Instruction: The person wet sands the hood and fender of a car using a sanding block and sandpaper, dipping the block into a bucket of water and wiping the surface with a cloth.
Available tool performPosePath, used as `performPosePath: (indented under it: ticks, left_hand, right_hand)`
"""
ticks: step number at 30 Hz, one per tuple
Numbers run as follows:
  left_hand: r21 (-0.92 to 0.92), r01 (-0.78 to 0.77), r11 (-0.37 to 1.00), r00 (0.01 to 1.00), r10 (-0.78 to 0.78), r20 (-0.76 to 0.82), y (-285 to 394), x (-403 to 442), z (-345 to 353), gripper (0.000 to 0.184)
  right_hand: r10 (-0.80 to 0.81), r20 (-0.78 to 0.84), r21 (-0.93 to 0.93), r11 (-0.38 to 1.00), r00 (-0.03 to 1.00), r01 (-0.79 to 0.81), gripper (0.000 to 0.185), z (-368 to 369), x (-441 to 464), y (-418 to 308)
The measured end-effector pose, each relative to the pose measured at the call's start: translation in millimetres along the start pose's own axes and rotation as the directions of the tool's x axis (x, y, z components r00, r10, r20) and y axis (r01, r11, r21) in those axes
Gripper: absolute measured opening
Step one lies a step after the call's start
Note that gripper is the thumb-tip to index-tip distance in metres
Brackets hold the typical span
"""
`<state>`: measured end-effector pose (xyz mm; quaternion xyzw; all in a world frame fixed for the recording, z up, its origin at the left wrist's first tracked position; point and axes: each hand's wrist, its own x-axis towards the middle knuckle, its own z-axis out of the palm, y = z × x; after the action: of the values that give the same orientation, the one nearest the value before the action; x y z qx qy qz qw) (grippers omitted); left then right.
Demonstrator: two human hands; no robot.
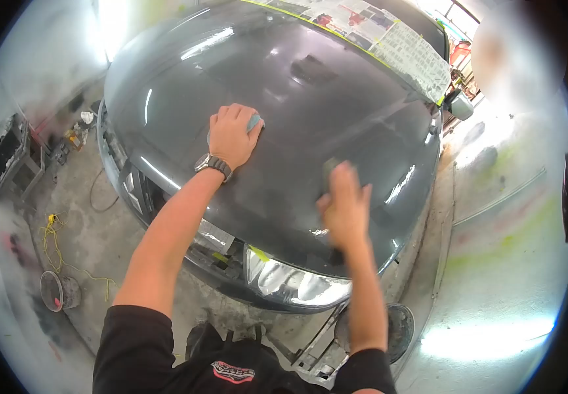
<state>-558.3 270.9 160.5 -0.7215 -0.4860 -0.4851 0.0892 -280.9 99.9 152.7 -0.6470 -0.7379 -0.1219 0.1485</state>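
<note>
A dark grey car hood [179,98], glossy with reflections, spreads out in front of me. My left hand [233,133], with a watch [211,164] on its wrist, presses down on the hood and is closed over a blue pad [253,122]. Only the pad's edges show beside the fingers. Lower and to the right, my right hand [347,213] is over the hood, smeared by motion. A dark greenish flat block [330,170] shows at its fingers, too blurred to name more exactly.
Newspaper [399,46] edged with yellow-green tape covers the windshield area. Below the hood is a headlight [297,281]. A side mirror [460,104] juts out at right. On the floor at left are a bucket [60,291] and a yellow cord [51,246]; another round container [400,331] stands at lower right.
</note>
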Motion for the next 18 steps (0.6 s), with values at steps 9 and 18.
performPosePath:
  ticks: [9,18]
  left_hand:
    - [0.044,-0.034,0.998,0.999,0.035,-0.023,-3.7,-1.8,8.3,0.021]
    - [0.091,-0.027,0.995,0.999,0.030,-0.037,-9.6,-3.3,16.8,0.023]
  right_hand:
    - [0.085,-0.223,-0.036,0.995,0.971,-0.095,0.069,31.4,15.0,-37.0]
    - [-0.076,-0.097,-0.005,0.997,0.992,0.076,0.076,45.9,-114.1,-83.4]
